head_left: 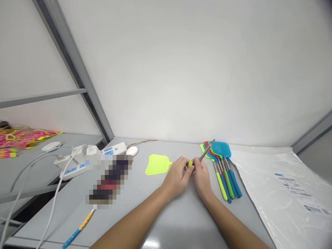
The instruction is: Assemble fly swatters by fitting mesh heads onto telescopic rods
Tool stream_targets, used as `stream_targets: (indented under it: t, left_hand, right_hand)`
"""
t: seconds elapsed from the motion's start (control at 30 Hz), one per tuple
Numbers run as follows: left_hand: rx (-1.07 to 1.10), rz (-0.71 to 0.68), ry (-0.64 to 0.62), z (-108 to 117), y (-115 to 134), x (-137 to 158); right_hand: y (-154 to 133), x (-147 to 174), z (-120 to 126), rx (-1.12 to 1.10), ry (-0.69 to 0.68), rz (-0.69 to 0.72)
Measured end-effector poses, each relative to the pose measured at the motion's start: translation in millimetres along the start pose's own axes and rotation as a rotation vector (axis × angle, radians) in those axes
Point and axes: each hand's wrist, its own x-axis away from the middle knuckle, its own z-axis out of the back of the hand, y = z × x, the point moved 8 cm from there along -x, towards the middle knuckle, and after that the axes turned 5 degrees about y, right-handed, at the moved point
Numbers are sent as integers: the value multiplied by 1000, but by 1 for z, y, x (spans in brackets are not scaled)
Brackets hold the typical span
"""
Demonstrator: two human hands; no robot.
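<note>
A lime fly-swatter head (157, 165) lies left of the swatter pile (227, 181), its neck meeting the left hand (178, 175), which pinches a lime stub (190, 163); the right hand (202, 175) is closed around slim metal rods (206, 150); the pile's swatters look complete, this one seemingly unfinished; the grey tabletop (192, 214) carries a plastic mailer (275, 204) right of the pile; a white wall (181, 76) stands behind it.

The left hand (178, 176) and right hand (202, 178) are bare. Behind the fingers (197, 165), the wrists (167, 192) are slim; farther from the fingers, the forearms (140, 218) widen, smooth and bare as far as they show.
</note>
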Motion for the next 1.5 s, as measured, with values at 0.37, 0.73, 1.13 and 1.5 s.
stream_targets:
  t: [0.37, 0.73, 1.13, 1.5]
  left_hand:
    - [35, 58, -279, -24, -4, 6]
    - [17, 88, -311, -30, -9, 9]
    - [37, 94, -318, -30, -10, 9]
    - [32, 96, -319, -31, -10, 10]
  right_hand:
    - [-18, -14, 31, -44, 156, 70]
    - [-8, -14, 17, -73, -6, -38]
    - [-3, -15, 14, -96, -28, -76]
    - [-9, -13, 11, -68, -81, -37]
